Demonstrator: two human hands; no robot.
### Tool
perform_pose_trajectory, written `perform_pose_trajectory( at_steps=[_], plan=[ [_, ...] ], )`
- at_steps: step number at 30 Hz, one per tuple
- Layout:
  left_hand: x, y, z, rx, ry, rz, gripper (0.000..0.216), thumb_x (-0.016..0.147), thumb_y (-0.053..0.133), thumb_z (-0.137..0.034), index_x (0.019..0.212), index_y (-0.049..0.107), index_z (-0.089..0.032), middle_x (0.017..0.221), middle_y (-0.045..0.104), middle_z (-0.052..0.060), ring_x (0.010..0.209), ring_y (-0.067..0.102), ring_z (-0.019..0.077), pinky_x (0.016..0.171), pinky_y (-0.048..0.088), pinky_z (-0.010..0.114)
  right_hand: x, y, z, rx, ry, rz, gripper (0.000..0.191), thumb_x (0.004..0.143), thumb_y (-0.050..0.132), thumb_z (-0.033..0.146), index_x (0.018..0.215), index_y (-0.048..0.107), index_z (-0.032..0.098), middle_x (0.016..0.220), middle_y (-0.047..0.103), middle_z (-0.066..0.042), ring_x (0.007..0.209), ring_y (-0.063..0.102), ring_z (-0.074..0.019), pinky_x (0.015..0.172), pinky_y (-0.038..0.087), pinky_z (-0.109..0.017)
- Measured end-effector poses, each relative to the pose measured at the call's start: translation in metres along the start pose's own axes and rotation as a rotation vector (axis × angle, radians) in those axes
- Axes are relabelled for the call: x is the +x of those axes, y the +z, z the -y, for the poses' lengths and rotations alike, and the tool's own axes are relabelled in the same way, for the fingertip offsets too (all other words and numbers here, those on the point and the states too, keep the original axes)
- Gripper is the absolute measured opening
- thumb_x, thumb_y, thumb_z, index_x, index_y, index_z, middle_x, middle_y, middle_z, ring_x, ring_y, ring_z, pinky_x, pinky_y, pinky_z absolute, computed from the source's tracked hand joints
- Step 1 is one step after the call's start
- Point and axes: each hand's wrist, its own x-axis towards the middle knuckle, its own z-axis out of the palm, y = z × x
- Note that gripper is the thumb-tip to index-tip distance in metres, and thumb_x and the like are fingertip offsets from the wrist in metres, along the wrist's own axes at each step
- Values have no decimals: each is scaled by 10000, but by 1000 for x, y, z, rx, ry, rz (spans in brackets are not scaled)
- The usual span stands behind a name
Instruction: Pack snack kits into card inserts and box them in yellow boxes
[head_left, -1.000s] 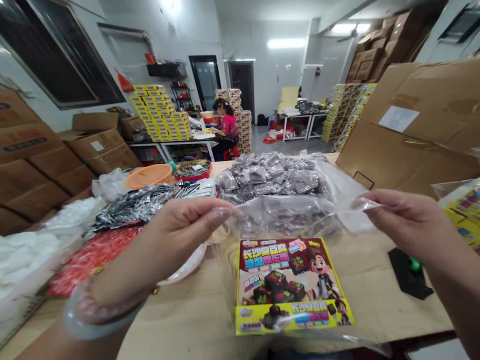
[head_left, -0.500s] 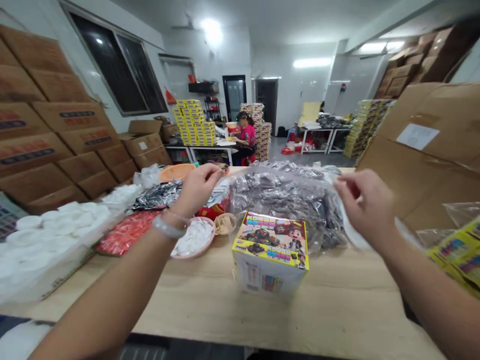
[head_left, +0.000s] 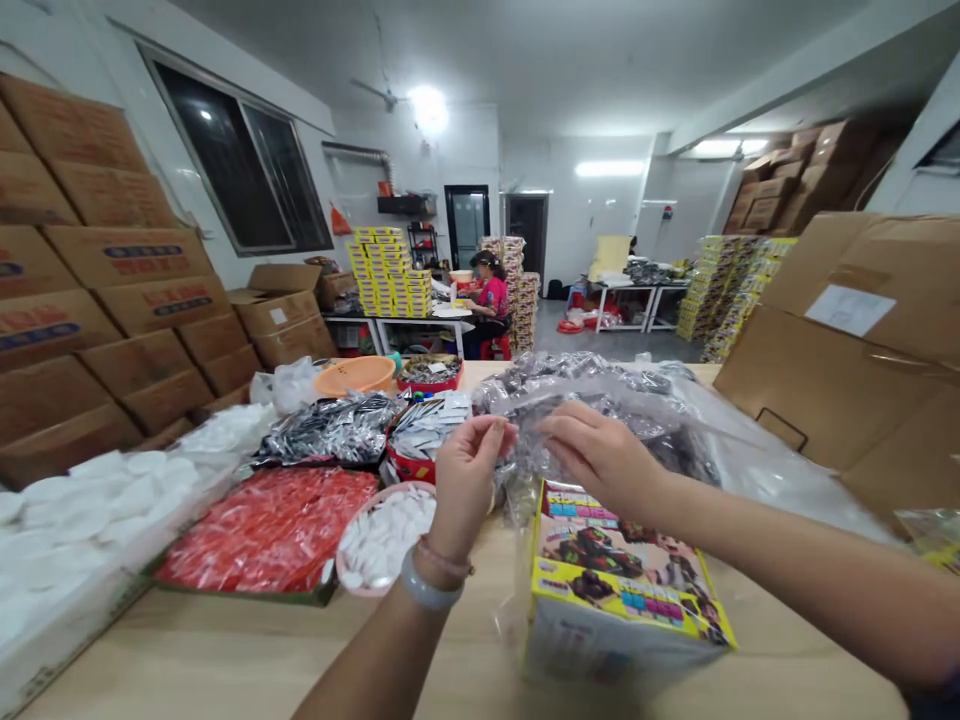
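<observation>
A yellow printed box (head_left: 611,570) stands on the table in front of me. A clear plastic bag (head_left: 516,505) surrounds it and shows best along its left side. My left hand (head_left: 466,480), below a pale bangle, is pinched just behind the box, with what looks like the bag's thin edge at the fingertips. Over the box's back edge, my right hand (head_left: 604,455) has its fingers bent together, pointing left; clear film runs near the tips, and its exact hold is blurred. Behind both hands lies a heap of dark packets in clear wrap (head_left: 600,375).
To the left sit a pink bowl of white packets (head_left: 341,560), red packets (head_left: 270,530), silver sachets (head_left: 431,425), an orange basket (head_left: 352,376) and white round items (head_left: 112,500). A large carton (head_left: 847,370) stands right. Across the room a person (head_left: 491,300) sits at another table.
My hands have come from wide apart to close together above the back of the box. The view has shifted, so the box now appears lower and further right.
</observation>
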Motion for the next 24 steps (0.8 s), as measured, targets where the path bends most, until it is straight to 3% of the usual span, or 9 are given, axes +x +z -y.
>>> perform_pose_trajectory(
  at_steps=[4,10,15,19,21,24],
  plan=[
    [11,-14,-2,-35,-23,128,220,647,591,-323,763,601,-136,645,618,6,604,561,116,610,457,236,30,26,-14,-96,-22,-37,214,845,364,201,925,553,142,829,535,-58,755,500,-119,646,420,-224],
    [23,-23,-2,-24,-10,204,170,669,573,-289,733,616,-137,665,624,7,630,553,109,614,444,214,42,25,-10,-361,-227,-115,196,832,400,199,785,577,130,746,533,-61,654,448,-125,580,373,-249],
    [24,-25,-7,39,18,304,202,700,535,-291,789,624,-133,738,640,33,701,565,135,669,449,240,43,26,-8,-386,-215,-86,215,839,393,200,755,579,132,693,530,-49,658,439,-129,573,347,-256],
    [25,-25,-15,223,99,350,209,697,496,-253,784,641,-130,735,642,42,698,565,149,656,446,245,47,30,-6,-501,-268,-43,223,810,415,154,653,571,134,612,506,-36,588,412,-125,528,306,-265],
    [26,-24,-18,353,134,341,208,691,486,-252,753,643,-130,688,635,39,661,561,150,615,440,241,50,29,-10,-485,-203,1,222,792,427,151,619,564,138,604,503,-34,567,408,-118,504,293,-260],
    [28,-26,-22,447,135,356,209,683,490,-287,733,627,-136,635,622,31,594,550,143,550,431,233,41,14,-25,-290,133,-33,208,800,426,194,674,582,140,680,535,-39,620,455,-112,530,343,-242]
  ],
)
